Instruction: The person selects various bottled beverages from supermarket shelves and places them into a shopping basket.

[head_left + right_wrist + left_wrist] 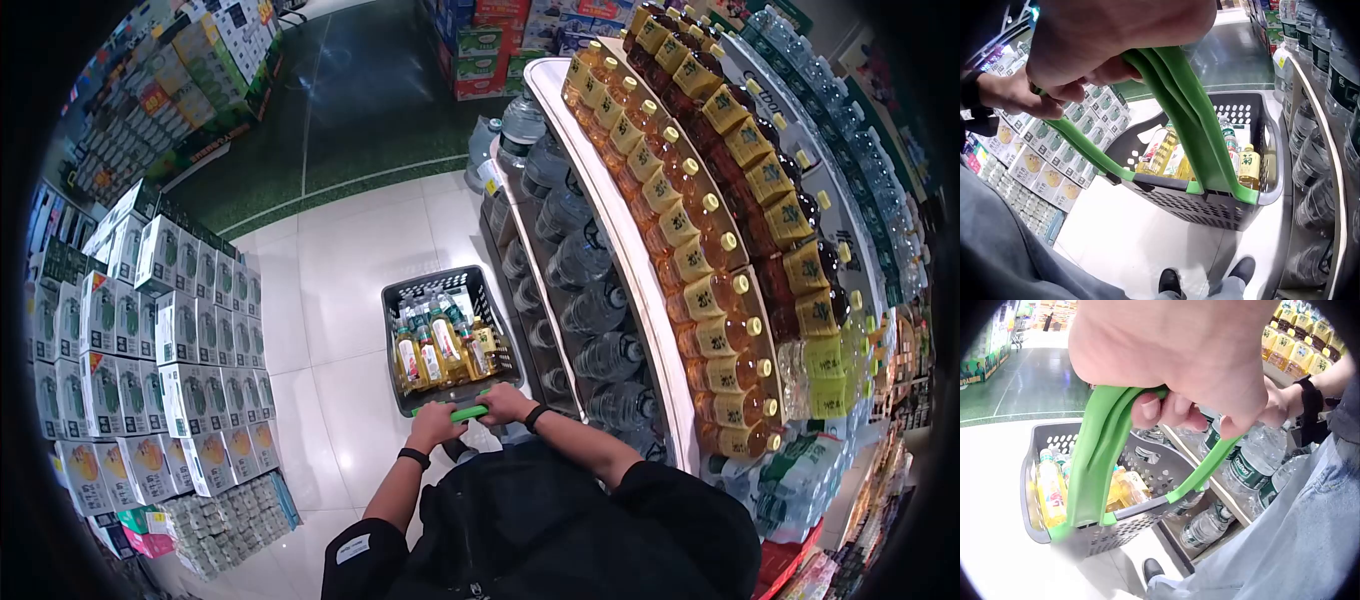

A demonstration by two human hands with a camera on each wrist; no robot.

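Left hand (435,425): fingers curled round the green handles (455,412), gripping them from above; in the left wrist view the fingertips (1169,409) wrap under the bar.
Right hand (505,402): also clenched on the handles, just beside the left hand, on the shelf side.
Wrists: a black band (413,457) on each.
Basket (395,300): grey, perforated plastic, hanging from the handles in front of the person over the white tiled floor (330,270).
Contents: yellow drink bottles (440,350) packed in the basket.
Right: curved shelf (600,190) just beside the basket, amber tea bottles (700,230) on top, water bottles (590,300) below.
Left: stacked cartons (150,330), well apart.
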